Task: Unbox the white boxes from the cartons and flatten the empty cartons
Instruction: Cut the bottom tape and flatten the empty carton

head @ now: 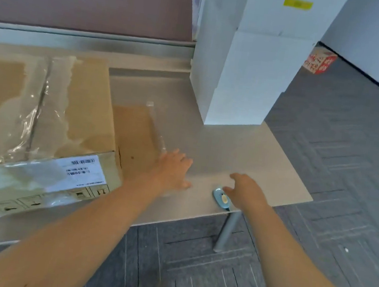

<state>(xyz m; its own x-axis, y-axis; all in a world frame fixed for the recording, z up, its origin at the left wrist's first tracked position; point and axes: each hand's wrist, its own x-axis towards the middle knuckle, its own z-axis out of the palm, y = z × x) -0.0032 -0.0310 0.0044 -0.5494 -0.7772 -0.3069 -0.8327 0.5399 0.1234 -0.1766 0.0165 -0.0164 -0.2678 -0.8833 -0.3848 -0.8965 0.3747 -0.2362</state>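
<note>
Two bare arms, no sleeves

Both forearms show uncovered from the bottom edge up to the wrists, with no cloth on them. The left hand (175, 169) and the right hand (246, 191) wear no gloves, and no watch, band or ring can be made out; the fingers are softly blurred.

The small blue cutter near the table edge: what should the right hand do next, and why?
Probably close the right hand on the blue cutter: its fingers already reach it, and the carton is still taped shut, so the tape likely needs cutting first.
</note>
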